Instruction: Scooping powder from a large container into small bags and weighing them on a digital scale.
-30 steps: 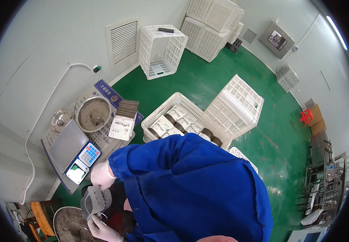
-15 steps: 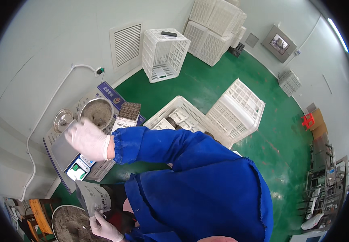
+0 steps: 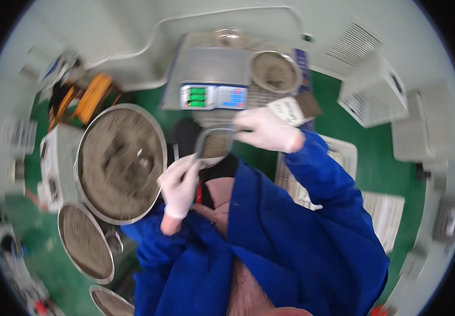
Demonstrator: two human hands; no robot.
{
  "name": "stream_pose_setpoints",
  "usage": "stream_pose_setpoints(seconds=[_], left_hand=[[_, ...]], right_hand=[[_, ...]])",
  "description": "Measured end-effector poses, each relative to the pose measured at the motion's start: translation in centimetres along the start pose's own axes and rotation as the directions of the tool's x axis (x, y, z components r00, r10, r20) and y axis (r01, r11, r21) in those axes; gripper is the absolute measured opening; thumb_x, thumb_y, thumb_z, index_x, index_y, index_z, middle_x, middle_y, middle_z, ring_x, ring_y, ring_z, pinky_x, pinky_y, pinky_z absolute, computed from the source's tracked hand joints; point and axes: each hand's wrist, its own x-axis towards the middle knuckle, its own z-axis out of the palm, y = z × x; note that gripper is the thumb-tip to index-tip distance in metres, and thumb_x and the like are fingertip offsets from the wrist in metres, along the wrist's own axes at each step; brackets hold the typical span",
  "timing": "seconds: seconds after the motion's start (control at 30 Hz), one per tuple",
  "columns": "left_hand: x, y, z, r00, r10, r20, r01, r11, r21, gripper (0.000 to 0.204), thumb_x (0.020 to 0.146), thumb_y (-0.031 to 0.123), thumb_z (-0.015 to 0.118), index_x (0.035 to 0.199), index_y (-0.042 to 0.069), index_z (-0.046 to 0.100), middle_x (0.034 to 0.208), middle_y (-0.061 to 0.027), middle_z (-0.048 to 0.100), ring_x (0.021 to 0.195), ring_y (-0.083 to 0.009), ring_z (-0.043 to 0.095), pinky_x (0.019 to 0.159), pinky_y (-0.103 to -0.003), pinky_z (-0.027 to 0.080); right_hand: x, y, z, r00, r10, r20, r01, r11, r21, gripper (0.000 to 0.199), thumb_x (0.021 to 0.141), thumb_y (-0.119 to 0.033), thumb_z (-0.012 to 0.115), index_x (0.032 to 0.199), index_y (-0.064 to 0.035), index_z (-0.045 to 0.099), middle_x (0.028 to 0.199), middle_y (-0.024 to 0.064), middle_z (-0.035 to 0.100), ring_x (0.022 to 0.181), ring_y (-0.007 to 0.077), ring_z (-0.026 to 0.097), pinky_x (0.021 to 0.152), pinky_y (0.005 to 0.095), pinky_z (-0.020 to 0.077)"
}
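Note:
A pouch is held with its mouth up in front of me, and grey-brown powder shows inside. My left hand, gloved in white, grips its near left side with closed fingers. On its far right side my gloved right hand pinches the rim. Just beyond the hands is a weighing scale with a grey plate and a lit green display. To its right stands a metal bowl of the same powder. A stack of flat brown pieces and a white printed packet lie near my right hand.
A large basin of powder stands at my left, with a second basin and another nearer me. White plastic crates are at my right. An orange wooden stool stands far left; a clear bowl sits behind the scale.
The view has swung left toward the basins. My right hand has come back from over the scale to the pouch. Both hands now hold the pouch; before, only the left did.

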Motion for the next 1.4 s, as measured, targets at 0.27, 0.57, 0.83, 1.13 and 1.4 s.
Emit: stream_pose_setpoints(seconds=[0.27, 0.57, 0.83, 1.13, 1.4], left_hand=[[0.7, -4.1, -0.5, 0.999, -0.042, 0.026, 0.044, 0.996, -0.083, 0.004, 0.089, 0.000, 0.075, 0.092, -0.002, 0.077, 0.096, -0.0134, 0.078, 0.082, -0.0163, 0.074, 0.075, -0.028, 0.057], [3.6, -2.4, -2.8, 0.921, 0.239, 0.308, -0.270, 0.961, 0.062, 0.039, 0.082, 0.008, 0.082, 0.120, 0.005, 0.075, 0.104, -0.0084, 0.071, 0.063, -0.0168, 0.061, 0.062, -0.029, 0.052], [3.1, -1.3, -2.3, 0.711, 0.526, 0.466, -0.700, 0.589, 0.403, 0.035, 0.079, 0.003, 0.077, 0.112, 0.009, 0.072, 0.095, -0.0077, 0.069, 0.082, -0.0293, 0.067, 0.070, -0.042, 0.052], [4.1, -1.1, -1.2, 0.509, 0.632, 0.584, -0.861, 0.391, 0.326, 0.035, 0.083, 0.003, 0.074, 0.117, 0.007, 0.065, 0.094, -0.0097, 0.066, 0.077, -0.0310, 0.064, 0.066, -0.045, 0.049], [2.8, 1.8, -3.4, 0.757, 0.425, 0.497, -0.642, 0.627, 0.441, 0.014, 0.092, 0.008, 0.076, 0.106, 0.005, 0.079, 0.096, -0.0139, 0.078, 0.082, -0.0340, 0.074, 0.077, -0.041, 0.060]], right_hand=[[1.8, 0.5, 0.4, 0.996, 0.018, 0.093, -0.024, 0.998, 0.061, 0.017, 0.085, -0.012, 0.073, 0.096, -0.0004, 0.068, 0.090, 0.0173, 0.067, 0.084, 0.0377, 0.068, 0.074, 0.0423, 0.0540], [2.1, -1.3, 1.1, 0.988, -0.114, 0.108, 0.123, 0.989, -0.081, 0.023, 0.087, -0.020, 0.075, 0.102, -0.0024, 0.071, 0.094, 0.0151, 0.070, 0.088, 0.0362, 0.069, 0.077, 0.0449, 0.0552], [0.3, -0.6, 3.3, 0.920, -0.370, -0.126, 0.286, 0.857, -0.428, 0.015, 0.077, -0.024, 0.066, 0.086, -0.0133, 0.072, 0.095, 0.0077, 0.072, 0.082, 0.0293, 0.071, 0.071, 0.0429, 0.0549], [-0.9, -3.9, 5.1, 0.889, -0.447, -0.100, 0.337, 0.785, -0.520, 0.011, 0.078, -0.025, 0.067, 0.075, -0.0136, 0.065, 0.075, 0.0027, 0.064, 0.076, 0.0249, 0.067, 0.071, 0.0394, 0.0512], [-6.6, 1.5, 3.1, 0.934, -0.207, -0.291, 0.061, 0.896, -0.440, 0.011, 0.085, -0.022, 0.066, 0.089, -0.0113, 0.068, 0.096, 0.0029, 0.069, 0.090, 0.0249, 0.067, 0.080, 0.0398, 0.0514]])
